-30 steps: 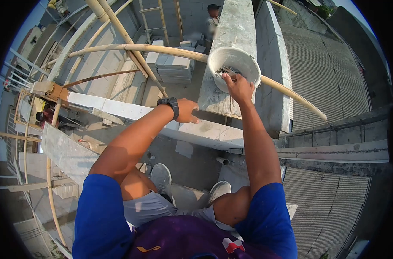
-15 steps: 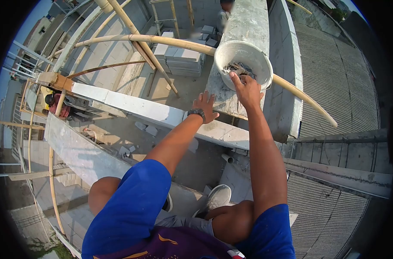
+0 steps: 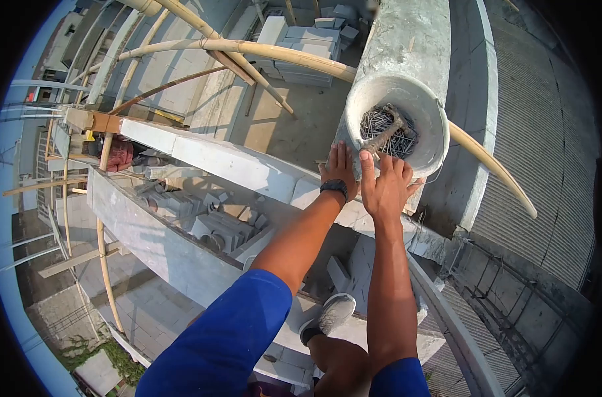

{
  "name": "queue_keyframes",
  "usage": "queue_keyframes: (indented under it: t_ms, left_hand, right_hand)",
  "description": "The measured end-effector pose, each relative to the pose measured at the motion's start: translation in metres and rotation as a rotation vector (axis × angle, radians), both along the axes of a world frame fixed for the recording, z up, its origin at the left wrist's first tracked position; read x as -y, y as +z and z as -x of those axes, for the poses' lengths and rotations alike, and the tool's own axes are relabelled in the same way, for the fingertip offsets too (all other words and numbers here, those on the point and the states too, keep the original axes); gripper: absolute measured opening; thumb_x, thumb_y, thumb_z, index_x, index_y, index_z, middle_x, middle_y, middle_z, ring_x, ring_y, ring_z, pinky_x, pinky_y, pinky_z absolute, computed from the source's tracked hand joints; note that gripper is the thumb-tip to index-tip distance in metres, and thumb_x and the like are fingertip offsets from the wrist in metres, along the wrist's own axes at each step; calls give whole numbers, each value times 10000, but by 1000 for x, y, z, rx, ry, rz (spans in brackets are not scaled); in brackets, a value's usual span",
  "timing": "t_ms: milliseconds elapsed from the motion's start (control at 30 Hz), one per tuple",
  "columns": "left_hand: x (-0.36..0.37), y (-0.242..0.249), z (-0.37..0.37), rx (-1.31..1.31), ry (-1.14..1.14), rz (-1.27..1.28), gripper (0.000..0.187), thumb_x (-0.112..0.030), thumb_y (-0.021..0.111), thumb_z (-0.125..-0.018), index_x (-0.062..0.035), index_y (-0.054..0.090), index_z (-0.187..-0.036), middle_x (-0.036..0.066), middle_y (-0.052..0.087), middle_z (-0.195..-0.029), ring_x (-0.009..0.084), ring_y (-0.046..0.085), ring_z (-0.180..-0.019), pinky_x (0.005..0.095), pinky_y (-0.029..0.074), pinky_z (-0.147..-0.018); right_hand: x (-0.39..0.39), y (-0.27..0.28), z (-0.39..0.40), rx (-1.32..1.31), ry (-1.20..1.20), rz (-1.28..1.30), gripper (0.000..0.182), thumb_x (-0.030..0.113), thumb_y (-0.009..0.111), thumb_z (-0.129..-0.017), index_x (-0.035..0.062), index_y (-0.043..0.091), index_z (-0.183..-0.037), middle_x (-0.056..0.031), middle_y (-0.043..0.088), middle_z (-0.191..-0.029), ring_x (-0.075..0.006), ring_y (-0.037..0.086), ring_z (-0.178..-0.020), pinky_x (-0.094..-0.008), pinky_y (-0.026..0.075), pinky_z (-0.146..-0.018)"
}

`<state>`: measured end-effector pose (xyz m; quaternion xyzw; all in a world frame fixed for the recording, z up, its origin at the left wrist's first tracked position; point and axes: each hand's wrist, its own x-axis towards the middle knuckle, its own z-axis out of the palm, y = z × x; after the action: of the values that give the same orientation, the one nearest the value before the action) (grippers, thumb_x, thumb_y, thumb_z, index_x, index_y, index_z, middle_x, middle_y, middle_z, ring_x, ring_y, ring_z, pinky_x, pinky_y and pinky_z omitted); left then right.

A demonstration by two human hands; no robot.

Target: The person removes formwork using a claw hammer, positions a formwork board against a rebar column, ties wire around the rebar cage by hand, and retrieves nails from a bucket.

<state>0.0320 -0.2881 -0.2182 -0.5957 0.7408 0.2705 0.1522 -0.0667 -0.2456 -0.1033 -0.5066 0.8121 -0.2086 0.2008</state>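
Observation:
A white, mortar-stained bucket (image 3: 433, 149) stands on a board (image 3: 410, 40). Inside it are many loose nails (image 3: 407, 142) and a worn hammer (image 3: 385, 137), its handle end leaning at the near rim. My right hand (image 3: 385, 190) is at the near side of the bucket, thumb and fingers apart, fingertips right at the rim below the handle end. Just left of the bucket, my left hand (image 3: 339, 169), with a dark band on the wrist, lies flat with fingers stretched out near the board's edge.
A pale block wall top (image 3: 215, 162) runs across below the hands. Bamboo poles (image 3: 268, 53) cross in front and behind the bucket. Stacked blocks (image 3: 301, 53) sit on the floor below. Corrugated roofing (image 3: 526, 126) lies right. A person (image 3: 119, 153) is at far left.
My right hand has come out of the bucket to its near rim, uncovering the nails and hammer. My left hand has moved right, closer to the bucket. The view has shifted.

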Motion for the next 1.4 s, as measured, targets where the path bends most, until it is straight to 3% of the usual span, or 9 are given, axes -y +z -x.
queue_keyframes:
  t_ms: [533,667,900,1000,1067,1133,1200,1300,1400]
  left_hand:
    - [24,29,-5,-21,-76,-223,847,-493,432,-997,-84,82,-1650,181,-116,-1712,382,-88,-1583,685,328,-1128]
    - [38,34,-16,51,-204,-335,900,-497,518,-969,-97,88,-1651,144,-119,-1719,327,-96,-1590,692,289,-1152]
    - [105,36,-74,-173,-576,-451,959,-503,705,-874,-142,237,-1629,164,95,-1708,330,143,-1573,454,346,-1212]
    - [136,70,-91,-112,-392,-485,941,-492,697,-887,-141,232,-1626,192,196,-1678,352,262,-1534,465,350,-1205]
    - [138,74,-115,-195,-251,-410,956,-490,700,-891,-111,217,-1624,226,230,-1655,379,311,-1504,473,357,-1196]
    - [134,79,-161,-279,-108,-312,969,-467,713,-896,-80,199,-1621,253,243,-1640,395,348,-1483,479,386,-1172]
    - [147,89,-210,-384,14,-173,982,-424,735,-902,-47,178,-1618,274,236,-1635,397,374,-1468,482,435,-1133]
    - [235,196,-274,-850,684,-59,953,-295,752,-935,-58,142,-1627,252,224,-1648,354,465,-1411,415,525,-1011]
    - [377,335,-377,-1001,1139,439,1015,-479,736,-927,-163,95,-1647,191,284,-1641,364,489,-1381,522,454,-1025]
  right_hand:
    - [26,14,1,57,6,-161,741,695,502,-939,36,669,-1234,-160,598,-1275,-380,487,-1268,-754,208,-1076]
    - [28,34,8,82,31,-162,686,626,616,-922,29,662,-1256,-182,624,-1241,-392,523,-1236,-557,381,-1065]
    - [44,105,43,224,-434,-105,628,428,762,-901,-36,617,-1299,-202,660,-1123,-368,629,-1059,-484,519,-909]
    - [40,87,54,-342,-602,146,609,357,737,-926,-54,554,-1335,-187,660,-1063,-406,632,-1027,-502,497,-911]
    - [21,54,51,213,-1033,149,439,327,648,-998,4,563,-1284,-107,677,-975,-278,660,-919,-424,519,-819]
    - [8,47,55,1184,-1348,145,286,306,593,-1039,69,613,-1197,-53,671,-921,-191,642,-854,-350,512,-763]
    - [31,80,40,1172,-1322,181,189,301,551,-1060,132,620,-1109,4,642,-835,-140,625,-818,-328,479,-738]
    - [42,102,40,1326,-1290,233,212,340,566,-1049,138,622,-1081,8,630,-818,-151,621,-823,-338,472,-749]
    - [53,106,54,1509,-1244,184,278,424,595,-1022,148,626,-1045,10,617,-806,-180,621,-836,-353,464,-778]
